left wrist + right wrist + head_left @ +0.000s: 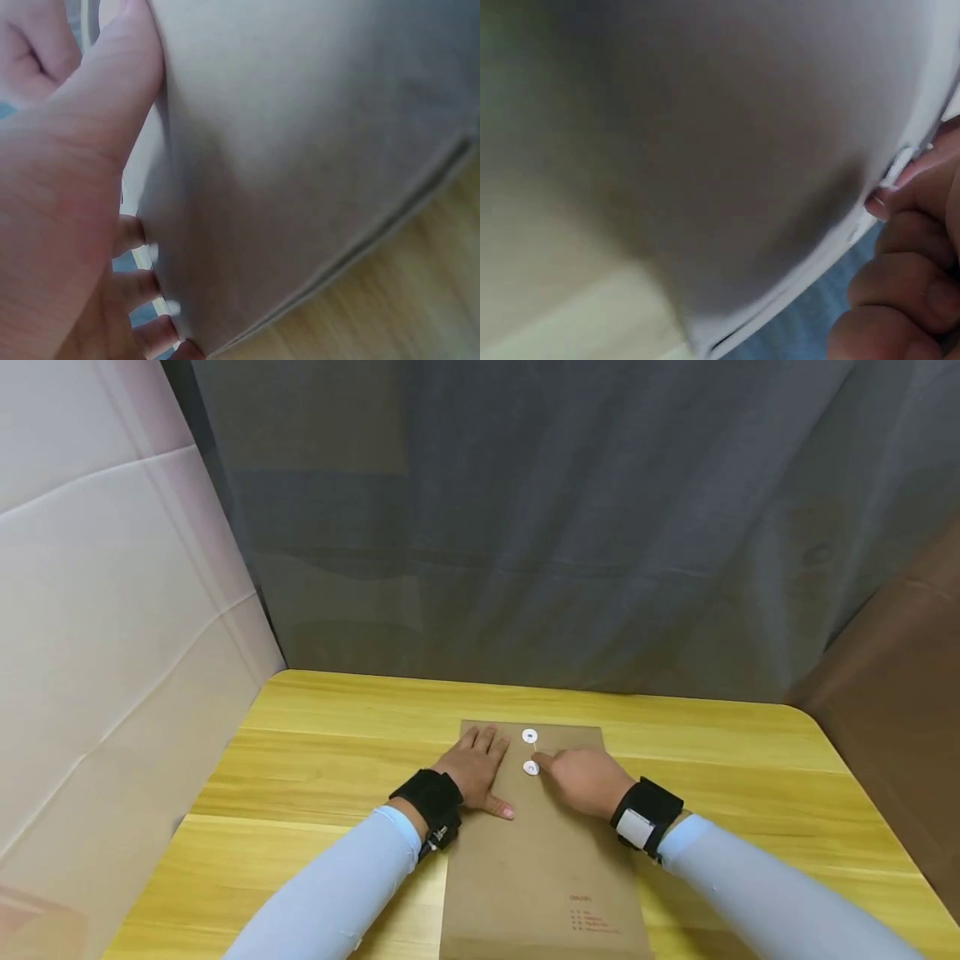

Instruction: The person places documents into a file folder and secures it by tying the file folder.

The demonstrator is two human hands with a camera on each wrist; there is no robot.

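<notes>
Unreadable red print on envelope (540,860)

Brown kraft envelope (543,852), lying flat and lengthwise on yellow wooden table (315,752), flap end far from the person. Two white round fastener discs (529,737) near the flap, one just behind the other. Small red print near the closer end.

One brown envelope (543,852) lies on one yellow wooden table (315,752). The envelope bears two white round clasp discs, an upper disc (529,737) and a lower disc (531,767). Two hands show: one left hand (476,768), one right hand (585,781).
</notes>
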